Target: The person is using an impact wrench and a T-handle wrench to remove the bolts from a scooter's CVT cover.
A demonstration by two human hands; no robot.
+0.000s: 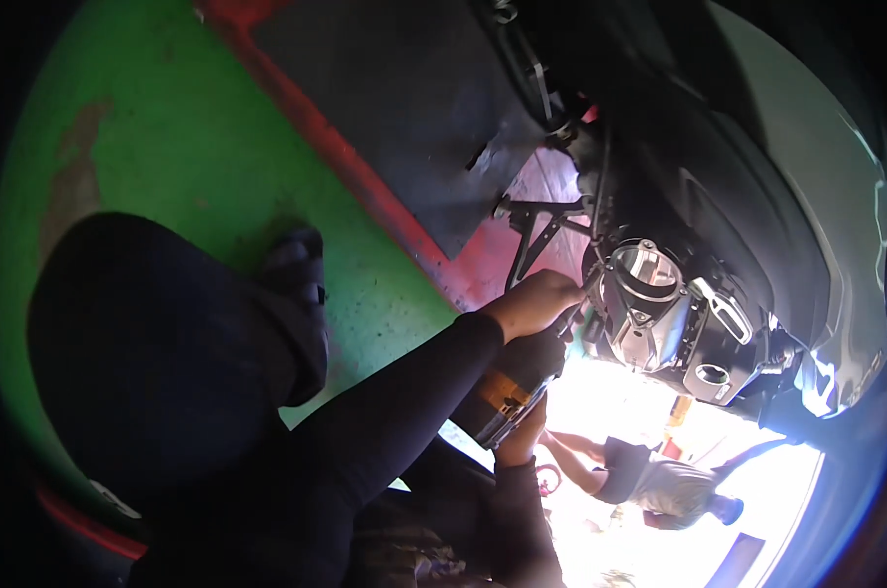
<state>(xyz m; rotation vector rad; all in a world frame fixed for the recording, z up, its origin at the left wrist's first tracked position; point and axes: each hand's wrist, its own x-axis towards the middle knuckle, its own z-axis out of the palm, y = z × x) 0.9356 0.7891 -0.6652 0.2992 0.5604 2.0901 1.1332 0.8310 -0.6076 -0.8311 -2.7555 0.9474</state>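
Observation:
My left hand (536,304) reaches to the lower side of a motorbike's engine (639,314), fingers bent in close to it. What the fingertips hold is hidden against the metal. Just below this hand lies a dark, bulky power tool (529,365) with a brown-orange band around it, its front end toward the engine. My right hand (524,438) is closed at the far side of the tool, its fingers mostly hidden behind the tool. A round silver ring-shaped cover (647,269) sits on the engine beside my left hand.
The motorbike's dark body panels (757,186) fill the right side. A metal stand bracket (546,225) juts out beneath it. A dark mat (384,108) lies on the red-edged green floor (198,147). Another person (659,480) is in bright light beyond.

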